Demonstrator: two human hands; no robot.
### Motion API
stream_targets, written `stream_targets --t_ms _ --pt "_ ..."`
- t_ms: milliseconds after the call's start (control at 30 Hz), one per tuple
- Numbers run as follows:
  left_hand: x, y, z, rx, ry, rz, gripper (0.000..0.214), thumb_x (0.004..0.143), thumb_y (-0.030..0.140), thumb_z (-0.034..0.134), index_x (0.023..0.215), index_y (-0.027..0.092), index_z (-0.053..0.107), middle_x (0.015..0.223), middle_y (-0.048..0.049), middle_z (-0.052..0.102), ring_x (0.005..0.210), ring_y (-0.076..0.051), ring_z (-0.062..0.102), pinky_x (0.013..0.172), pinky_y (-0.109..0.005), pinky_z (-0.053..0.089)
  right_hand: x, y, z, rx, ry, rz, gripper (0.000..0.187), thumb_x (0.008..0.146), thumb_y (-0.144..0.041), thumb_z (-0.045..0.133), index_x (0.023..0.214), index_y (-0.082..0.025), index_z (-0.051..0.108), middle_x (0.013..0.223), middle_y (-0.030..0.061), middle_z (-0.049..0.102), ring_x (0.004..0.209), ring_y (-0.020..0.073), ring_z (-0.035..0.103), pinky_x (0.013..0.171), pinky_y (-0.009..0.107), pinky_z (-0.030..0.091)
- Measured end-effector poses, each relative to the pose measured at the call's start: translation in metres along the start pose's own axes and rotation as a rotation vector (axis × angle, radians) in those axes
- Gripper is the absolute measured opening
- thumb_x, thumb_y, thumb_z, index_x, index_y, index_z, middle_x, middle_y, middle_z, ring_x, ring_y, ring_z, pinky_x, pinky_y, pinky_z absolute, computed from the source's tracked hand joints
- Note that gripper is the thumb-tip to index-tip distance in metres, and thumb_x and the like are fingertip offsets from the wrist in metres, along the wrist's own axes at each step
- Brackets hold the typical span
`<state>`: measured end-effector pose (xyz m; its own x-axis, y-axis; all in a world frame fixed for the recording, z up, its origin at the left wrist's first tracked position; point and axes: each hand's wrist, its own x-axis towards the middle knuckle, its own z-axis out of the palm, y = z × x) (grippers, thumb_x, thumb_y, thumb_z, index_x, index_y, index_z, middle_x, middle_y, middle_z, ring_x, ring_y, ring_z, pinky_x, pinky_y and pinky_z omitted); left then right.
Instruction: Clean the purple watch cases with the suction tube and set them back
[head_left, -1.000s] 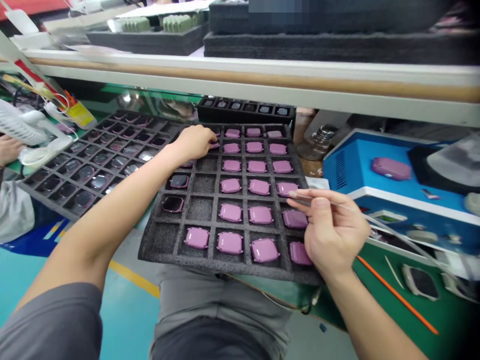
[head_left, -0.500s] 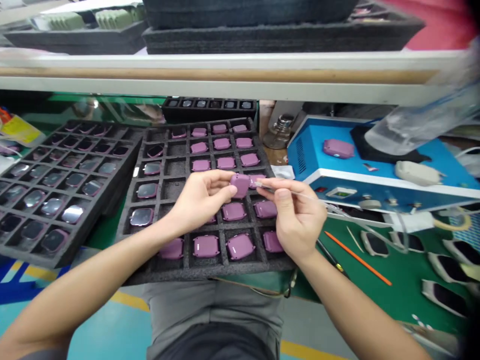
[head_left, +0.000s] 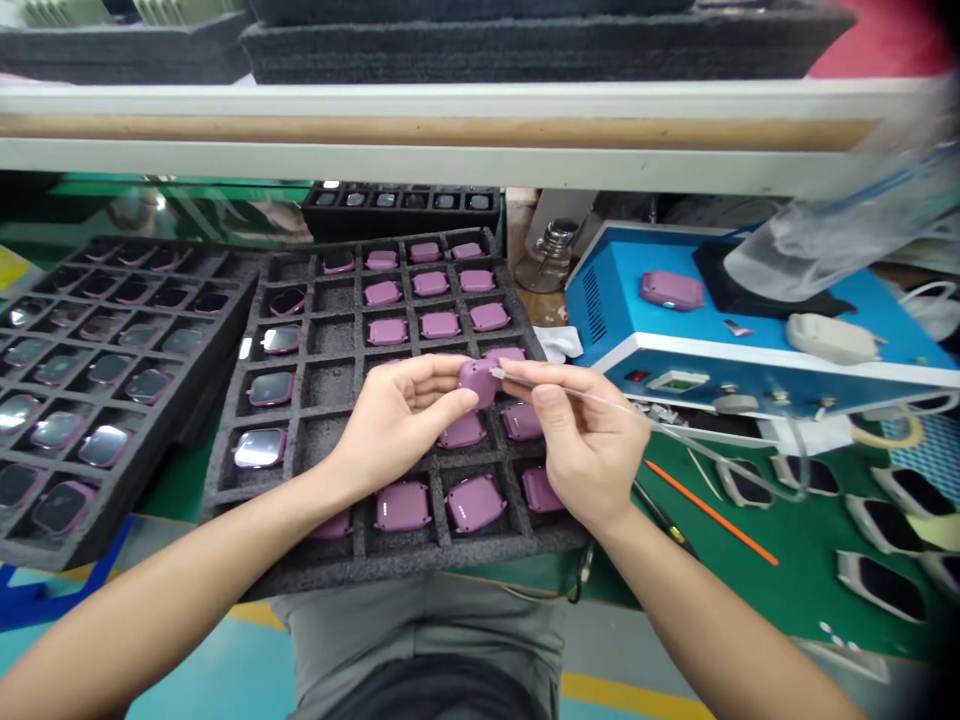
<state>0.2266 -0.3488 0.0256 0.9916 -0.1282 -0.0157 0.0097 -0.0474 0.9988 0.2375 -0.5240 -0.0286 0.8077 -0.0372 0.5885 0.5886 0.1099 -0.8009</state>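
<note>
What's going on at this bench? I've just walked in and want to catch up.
A person is working over a dark foam tray. Their left hand holds a pink rounded-square casing above the tray, while their right hand pinches a thin clear tube with its tip at the casing. More pink casings sit in the tray's cells.

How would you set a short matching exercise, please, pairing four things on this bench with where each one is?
Things:
1. Thin clear tool
2. Rounded pink case
3. White-rimmed dark-faced case
4. Small glass bottle

Places:
A. Lying on the green mat
B. Gripped in the left hand
C. Standing between the black foam tray and the blue machine
D. Pinched in the right hand

Pairs: 1-D, 2-B, 3-A, 4-C.
</note>
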Motion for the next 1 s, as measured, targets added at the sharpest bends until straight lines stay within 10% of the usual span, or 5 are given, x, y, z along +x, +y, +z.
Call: stream_targets --t_ms 1000 --pt "0.0005 0.0021 0.0011 -0.056 0.033 0.004 0.042 0.071 0.025 0.086 0.108 0.010 0.073 0.104 -0.0059 0.078 0.092 -0.010 0.075 0.085 -0.010 0.060 0.0020 0.0011 0.0020 0.078 -0.013 -0.007 0.016 0.100 -0.017 0.059 0.108 -0.018 0.072 0.110 0.0084 0.073 0.105 0.0220 0.072 0.092 0.039 0.064"
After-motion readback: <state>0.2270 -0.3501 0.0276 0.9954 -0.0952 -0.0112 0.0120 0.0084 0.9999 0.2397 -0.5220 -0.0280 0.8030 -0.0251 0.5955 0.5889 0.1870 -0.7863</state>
